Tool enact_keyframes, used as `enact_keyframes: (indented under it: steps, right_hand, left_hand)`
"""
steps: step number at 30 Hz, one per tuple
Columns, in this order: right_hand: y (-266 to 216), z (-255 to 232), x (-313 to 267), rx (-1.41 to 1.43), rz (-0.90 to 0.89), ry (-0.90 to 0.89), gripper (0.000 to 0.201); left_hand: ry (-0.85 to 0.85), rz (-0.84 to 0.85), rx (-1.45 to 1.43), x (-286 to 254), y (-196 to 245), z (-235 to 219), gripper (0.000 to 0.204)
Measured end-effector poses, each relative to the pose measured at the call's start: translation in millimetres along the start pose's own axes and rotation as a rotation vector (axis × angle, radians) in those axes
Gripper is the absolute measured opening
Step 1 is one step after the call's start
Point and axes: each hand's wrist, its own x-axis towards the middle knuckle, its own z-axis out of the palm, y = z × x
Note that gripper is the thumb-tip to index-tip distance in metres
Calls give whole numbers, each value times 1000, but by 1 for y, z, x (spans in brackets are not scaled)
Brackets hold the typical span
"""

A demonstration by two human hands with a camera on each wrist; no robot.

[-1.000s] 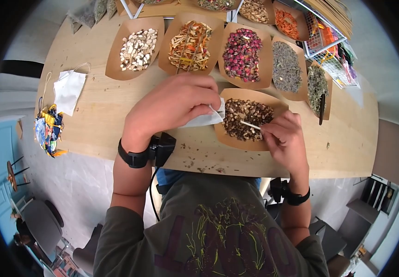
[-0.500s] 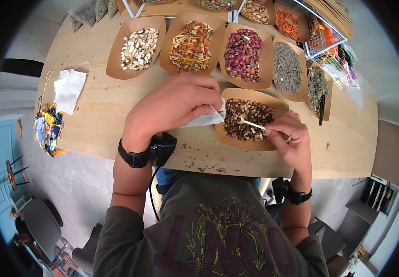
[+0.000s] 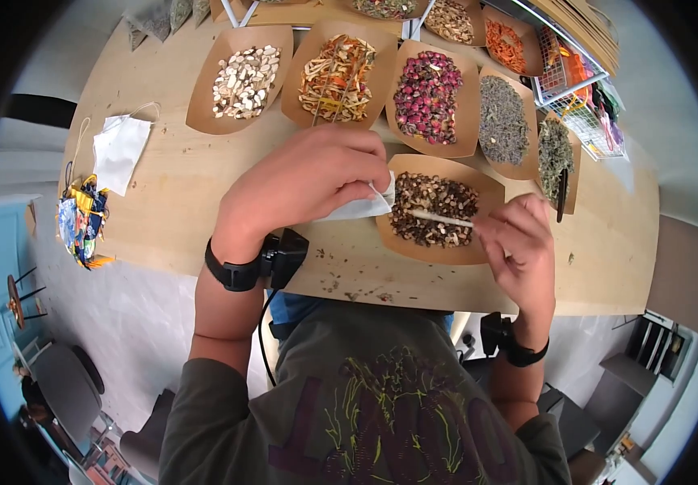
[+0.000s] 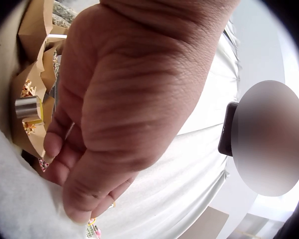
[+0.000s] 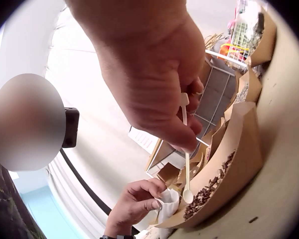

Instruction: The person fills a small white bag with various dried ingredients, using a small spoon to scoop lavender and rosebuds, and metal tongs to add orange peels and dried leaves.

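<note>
My left hand (image 3: pixel 309 178) pinches the edge of a small white cloth pouch (image 3: pixel 357 209) at the left end of a brown paper tray (image 3: pixel 434 253). Dark brown dried bits (image 3: pixel 434 194) fill that tray. Between thumb and fingers, my right hand (image 3: pixel 520 246) grips a small pale spoon (image 3: pixel 450 218), its bowl pointing left over the bits. In the right wrist view the spoon's bowl (image 5: pixel 188 196) hangs beside the pouch (image 5: pixel 168 205). White cloth (image 4: pixel 20 199) fills the lower left of the left wrist view; the pouch's inside is hidden.
Behind stand paper trays of white slices (image 3: pixel 245 81), mixed orange peel with tongs (image 3: pixel 334 81), rosebuds (image 3: pixel 428 97) and lavender (image 3: pixel 504 121). Another white pouch (image 3: pixel 121 149) and patterned cloth bags (image 3: pixel 82 222) lie at left. Crumbs dot the table's front edge.
My right hand has drawn back to the right with the spoon, whose bowl has shifted across the brown bits. The left hand and the pouch have stayed nearly still.
</note>
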Motion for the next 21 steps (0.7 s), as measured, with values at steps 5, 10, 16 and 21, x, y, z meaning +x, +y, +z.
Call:
enact_keyframes:
  steps: [5, 10, 16, 21]
  right_hand:
    - [3, 8, -18, -4, -2, -66, 23]
    - [16, 9, -20, -18, 83, 25, 19]
    - [16, -3, -30, -116, 207, 20, 15]
    - [6, 19, -25, -20, 142, -25, 14]
  left_hand:
    - [21, 26, 11, 0, 0, 2, 15]
    - [11, -2, 3, 0, -1, 4, 14]
    - [8, 8, 16, 0, 0, 3, 15]
    - [7, 4, 10, -1, -1, 4, 15]
